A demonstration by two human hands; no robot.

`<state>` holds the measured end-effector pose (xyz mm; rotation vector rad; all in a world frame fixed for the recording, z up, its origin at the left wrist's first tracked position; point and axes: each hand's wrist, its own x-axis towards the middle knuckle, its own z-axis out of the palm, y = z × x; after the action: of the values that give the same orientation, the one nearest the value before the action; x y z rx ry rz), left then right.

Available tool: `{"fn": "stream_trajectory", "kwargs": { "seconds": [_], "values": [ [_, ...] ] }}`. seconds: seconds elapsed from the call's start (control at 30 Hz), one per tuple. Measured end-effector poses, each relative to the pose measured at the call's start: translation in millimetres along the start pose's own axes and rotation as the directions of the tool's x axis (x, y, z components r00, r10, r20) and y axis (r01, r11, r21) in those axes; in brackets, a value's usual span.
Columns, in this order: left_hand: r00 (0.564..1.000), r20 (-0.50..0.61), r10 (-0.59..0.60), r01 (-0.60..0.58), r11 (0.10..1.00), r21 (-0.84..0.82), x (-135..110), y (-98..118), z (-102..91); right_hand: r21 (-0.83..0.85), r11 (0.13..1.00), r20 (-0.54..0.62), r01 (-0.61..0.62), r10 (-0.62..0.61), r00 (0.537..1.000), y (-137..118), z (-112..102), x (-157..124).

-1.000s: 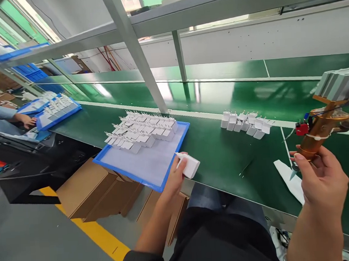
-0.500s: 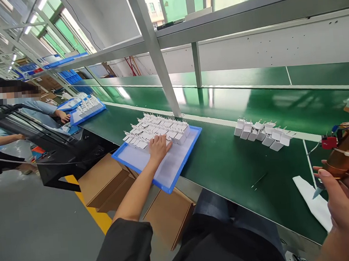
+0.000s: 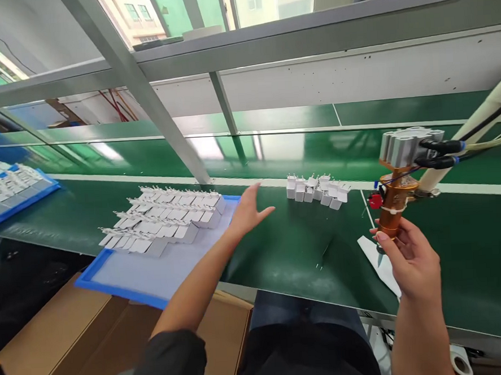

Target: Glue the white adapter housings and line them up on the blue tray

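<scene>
My left hand [image 3: 248, 211] is open and holds nothing, its fingers stretched out and thumb apart, over the right edge of a blue-rimmed tray [image 3: 95, 269]. On the tray stand rows of white plug adapters [image 3: 167, 212] with prongs upward. A smaller cluster of white plug adapters [image 3: 316, 192] lies on the green bench, right of that hand. My right hand [image 3: 411, 257] grips the lower end of a copper-coloured cylindrical tool [image 3: 393, 201] with a pointed tip. A grey finned block [image 3: 407, 147] with hoses tops the tool. Below its tip lies a white sheet [image 3: 376, 262].
A second tray [image 3: 49, 188] of white adapters stands at far left. A slanted metal post [image 3: 156, 103] rises behind the first tray. Cardboard boxes [image 3: 51, 330] are below the bench edge. A thin dark stick [image 3: 325, 253] lies on the green bench [image 3: 280, 259].
My left hand has left the adapters on the tray and moved right, toward the smaller cluster. The view has turned right, showing more of the tool, still in my right hand.
</scene>
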<state>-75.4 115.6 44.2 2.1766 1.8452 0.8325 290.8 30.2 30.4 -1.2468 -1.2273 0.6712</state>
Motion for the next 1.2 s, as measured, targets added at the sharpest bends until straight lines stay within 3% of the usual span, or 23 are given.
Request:
{"fn": "stream_trajectory", "kwargs": {
  "seconds": [0.1, 0.17, 0.27, 0.33, 0.43, 0.57, 0.7, 0.77, 0.9, 1.1, 1.2],
  "values": [
    [0.979, 0.202, 0.006, 0.032, 0.982, -0.184, 56, 24, 46.8, -0.018, 1.0, 0.043, -0.012, 0.012, 0.999, -2, -3, -3],
    [0.961, 0.277, -0.026, 0.092, 0.97, -0.226, 83, 30, 65.7, -0.033, 0.999, 0.056, -0.018, 0.02, 0.998, -5, -6, -6],
    [0.954, 0.295, -0.059, 0.13, 0.965, -0.227, 103, 31, 72.6, -0.034, 0.999, 0.066, -0.017, 0.019, 0.998, -12, -11, -10],
    [0.954, 0.293, -0.071, 0.141, 0.964, -0.224, 99, 30, 64.6, -0.006, 1.0, 0.081, -0.002, 0.002, 0.997, -17, -14, -13],
    [0.946, 0.313, -0.078, 0.15, 0.966, -0.213, 65, 33, 38.9, 0.039, 0.999, 0.104, 0.025, -0.029, 0.994, -26, -15, -15],
    [0.906, 0.423, -0.024, 0.102, 0.982, -0.161, -18, 50, -0.4, 0.1, 0.994, 0.132, 0.039, -0.052, 0.99, -37, -7, -15],
    [0.845, 0.534, -0.029, 0.147, 0.972, -0.18, -94, 63, -16.3, 0.148, 0.989, 0.155, 0.021, -0.044, 0.987, -46, 6, -16],
    [0.838, 0.545, -0.032, 0.191, 0.953, -0.237, -116, 63, -14.1, 0.167, 0.986, 0.165, 0.019, -0.047, 0.985, -51, 11, -18],
    [0.881, 0.471, -0.042, 0.253, 0.883, -0.395, -135, 59, 1.7, 0.196, 0.98, 0.185, 0.021, -0.058, 0.981, -61, 20, -19],
    [0.936, 0.28, -0.214, 0.347, 0.689, -0.636, -149, 57, 32.4, 0.235, 0.971, 0.164, 0.044, -0.084, 0.983, -72, 39, -20],
    [0.962, 0.107, -0.251, 0.263, 0.746, -0.612, -156, 65, 45.4, 0.281, 0.959, 0.173, 0.031, -0.083, 0.981, -78, 50, -22]
  ]
}}
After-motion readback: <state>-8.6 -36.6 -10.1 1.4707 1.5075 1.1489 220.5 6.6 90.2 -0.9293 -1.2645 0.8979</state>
